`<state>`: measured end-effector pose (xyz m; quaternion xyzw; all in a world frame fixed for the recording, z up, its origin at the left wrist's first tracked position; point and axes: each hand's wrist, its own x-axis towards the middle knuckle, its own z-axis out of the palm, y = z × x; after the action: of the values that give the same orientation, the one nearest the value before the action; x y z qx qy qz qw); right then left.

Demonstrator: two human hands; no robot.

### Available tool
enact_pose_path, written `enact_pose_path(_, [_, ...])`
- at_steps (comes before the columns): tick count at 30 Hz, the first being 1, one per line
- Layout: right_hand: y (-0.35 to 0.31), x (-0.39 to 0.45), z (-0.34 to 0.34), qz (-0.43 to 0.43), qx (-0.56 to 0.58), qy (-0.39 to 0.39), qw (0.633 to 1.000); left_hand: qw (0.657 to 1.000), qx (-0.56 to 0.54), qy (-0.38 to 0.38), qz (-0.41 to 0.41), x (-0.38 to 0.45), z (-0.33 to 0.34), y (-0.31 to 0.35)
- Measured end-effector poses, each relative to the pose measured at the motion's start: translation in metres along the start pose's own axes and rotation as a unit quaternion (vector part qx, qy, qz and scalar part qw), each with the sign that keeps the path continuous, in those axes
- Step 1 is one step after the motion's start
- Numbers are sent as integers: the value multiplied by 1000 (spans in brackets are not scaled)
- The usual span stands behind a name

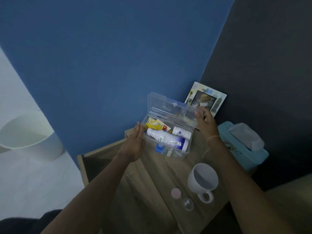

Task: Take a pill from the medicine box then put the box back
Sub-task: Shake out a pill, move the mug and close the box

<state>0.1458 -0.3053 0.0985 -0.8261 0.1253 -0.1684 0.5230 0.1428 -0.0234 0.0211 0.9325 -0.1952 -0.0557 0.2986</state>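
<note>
A clear plastic medicine box (184,153) stands on the wooden bedside table (148,191) with its lid (162,105) tipped up toward the wall. Inside lie a large white bottle with a blue label (167,140), a smaller white bottle (181,131), a yellow packet (153,124) and a small blue item (159,148). My left hand (135,144) is flat and open against the box's left end. My right hand (205,121) grips the right edge of the raised lid. A small clear cap holding a white pill (188,203) rests on the table near me, next to a pink round lid (176,193).
A white mug (203,180) stands close to the pill cap. A teal tissue box (243,146) sits at the table's right edge, a picture frame (205,98) leans in the corner behind the box, and a white bin (28,134) stands on the floor at left.
</note>
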Motion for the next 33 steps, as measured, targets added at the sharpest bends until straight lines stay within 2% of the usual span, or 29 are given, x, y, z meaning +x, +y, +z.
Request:
enact_pose_path(3, [1, -20, -12, -7, 10, -45, 999, 990, -137, 34, -31, -2, -2, 6])
enact_pose_path(5, [6, -33, -15, -3, -7, -95, 995, 975, -192, 96, -49, -2, -5, 12])
enact_pose_path(7, [13, -44, -12, -21, -69, -120, 990, 972, -187, 143, -21, -2, -10, 18])
enact_pose_path(9, [18, -55, -5, -44, -105, -122, 986, 976, -148, 158, 23, -2, -13, 23])
enact_pose_path(17, [37, -74, 16, -75, -183, -115, 973, 993, 54, 82, 72, -1, -5, 20])
enact_pose_path(25, [33, -81, 19, -84, -218, -104, 967, 997, 55, 57, 26, -1, 4, 19])
enact_pose_path(33, [21, -96, 19, -98, -241, -105, 960, 995, 88, 31, 27, -13, 1, 14])
